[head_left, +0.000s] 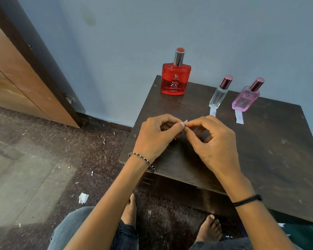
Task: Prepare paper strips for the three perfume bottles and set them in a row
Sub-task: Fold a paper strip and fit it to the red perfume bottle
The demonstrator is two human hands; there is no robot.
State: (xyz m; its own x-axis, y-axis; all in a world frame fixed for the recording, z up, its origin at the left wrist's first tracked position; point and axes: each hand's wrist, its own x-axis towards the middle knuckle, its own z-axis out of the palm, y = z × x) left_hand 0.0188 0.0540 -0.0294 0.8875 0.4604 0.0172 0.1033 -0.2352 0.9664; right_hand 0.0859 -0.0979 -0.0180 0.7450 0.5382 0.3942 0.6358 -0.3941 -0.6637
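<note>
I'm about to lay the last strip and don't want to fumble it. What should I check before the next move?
1. Grip on the paper piece: ok, the left hand and right hand pinch it between fingertips.
2. Size of the piece: cannot tell, the fingers hide most of it.
3. Clear bottle has its strip: ok, the strip lies at its base.
4. Pink bottle has its strip: ok.
5. Red bottle has a strip: not ok, none shows in front of it.
6. All three bottles standing and capped: ok.
</note>
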